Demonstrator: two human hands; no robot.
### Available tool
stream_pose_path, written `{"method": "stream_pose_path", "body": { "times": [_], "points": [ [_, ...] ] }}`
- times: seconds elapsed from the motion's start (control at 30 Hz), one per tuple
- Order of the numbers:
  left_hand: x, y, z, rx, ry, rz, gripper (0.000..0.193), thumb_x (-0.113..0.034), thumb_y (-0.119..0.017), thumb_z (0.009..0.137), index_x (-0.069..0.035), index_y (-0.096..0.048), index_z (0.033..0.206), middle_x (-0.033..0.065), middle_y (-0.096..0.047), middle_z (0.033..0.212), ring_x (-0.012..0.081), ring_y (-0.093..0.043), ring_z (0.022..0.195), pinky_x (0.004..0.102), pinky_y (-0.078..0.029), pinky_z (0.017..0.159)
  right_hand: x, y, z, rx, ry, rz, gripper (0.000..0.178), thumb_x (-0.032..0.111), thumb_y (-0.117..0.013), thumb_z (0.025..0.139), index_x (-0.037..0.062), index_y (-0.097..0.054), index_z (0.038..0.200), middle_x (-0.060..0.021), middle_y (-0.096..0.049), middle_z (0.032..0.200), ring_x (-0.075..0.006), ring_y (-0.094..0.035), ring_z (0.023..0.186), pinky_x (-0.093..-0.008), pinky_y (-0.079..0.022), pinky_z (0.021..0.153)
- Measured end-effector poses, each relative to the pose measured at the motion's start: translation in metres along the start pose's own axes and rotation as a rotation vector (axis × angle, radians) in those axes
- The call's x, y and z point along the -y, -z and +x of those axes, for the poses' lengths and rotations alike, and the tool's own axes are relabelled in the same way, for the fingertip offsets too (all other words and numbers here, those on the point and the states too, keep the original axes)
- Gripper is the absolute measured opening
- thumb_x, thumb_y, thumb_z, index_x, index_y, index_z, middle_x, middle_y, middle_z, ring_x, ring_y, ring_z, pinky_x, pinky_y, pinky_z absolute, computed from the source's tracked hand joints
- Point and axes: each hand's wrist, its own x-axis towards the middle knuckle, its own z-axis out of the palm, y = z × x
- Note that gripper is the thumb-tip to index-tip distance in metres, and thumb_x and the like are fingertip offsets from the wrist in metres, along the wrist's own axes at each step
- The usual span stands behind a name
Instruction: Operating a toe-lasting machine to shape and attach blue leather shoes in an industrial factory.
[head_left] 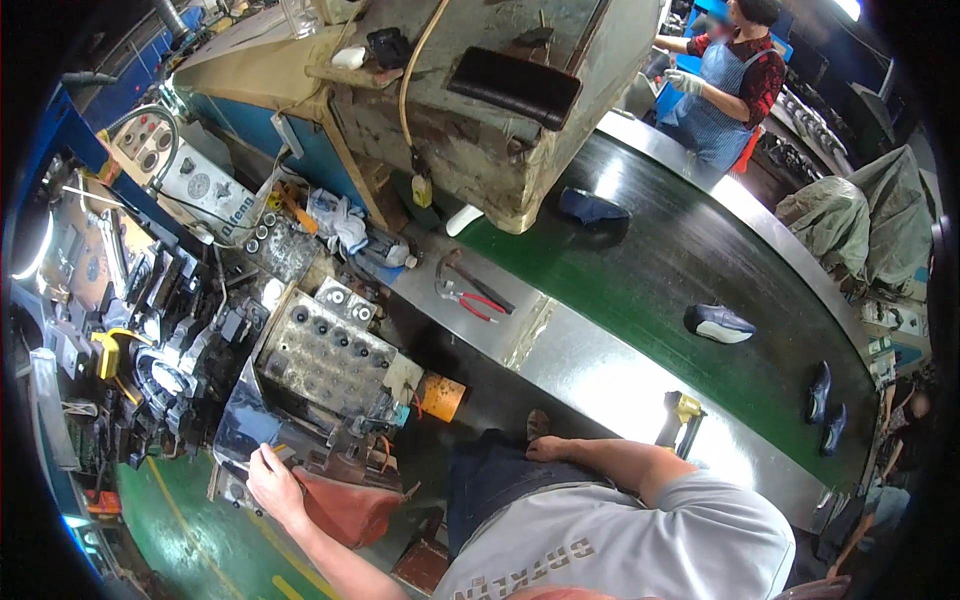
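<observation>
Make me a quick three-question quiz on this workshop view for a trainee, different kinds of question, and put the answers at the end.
1. True or false: the left hand is at the dark shiny panel.
2. Multiple choice: the pliers on the metal ledge have handles that are a) green, b) red, c) white.
3. Fill in: the co-worker across the belt wears a blue ____.

Key: 1 true; 2 b; 3 apron.

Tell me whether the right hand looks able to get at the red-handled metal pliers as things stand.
Probably yes: the red-handled metal pliers lie in the open on the shiny metal ledge, and nothing visible blocks the right hand.
</observation>
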Motion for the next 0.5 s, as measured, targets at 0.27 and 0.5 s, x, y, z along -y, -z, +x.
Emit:
{"method": "stream_pose_path", "body": {
  "times": [0.27,0.5],
  "points": [
    [0.009,-0.006,-0.003,-0.103,-0.107,-0.113,0.034,-0.024,-0.046,0.101,0.005,-0.063,0.101,0.0221,-0.066,0.094,0.0381,-0.063,0.084,0.0436,-0.048,0.074,0.011,-0.004,-0.013,-0.038,0.004,-0.054,0.045,0.041,-0.049,0.093,0.0075,-0.064,0.119,-0.0208,-0.065,0.115,-0.036,-0.061,0.11,-0.0442,-0.045,0.097],
    [-0.018,-0.003,-0.027,-0.42,-0.209,-0.296,0.024,-0.012,-0.05,0.1,0.007,-0.064,0.1,0.0169,-0.066,0.093,0.0301,-0.064,0.085,0.0395,-0.052,0.076,0.013,0.005,-0.024,-0.214,0.113,-0.009,0.038,0.032,-0.051,0.093,0.0063,-0.065,0.117,-0.0212,-0.067,0.11,-0.0383,-0.063,0.105,-0.0452,-0.048,0.094]
  ]
}}
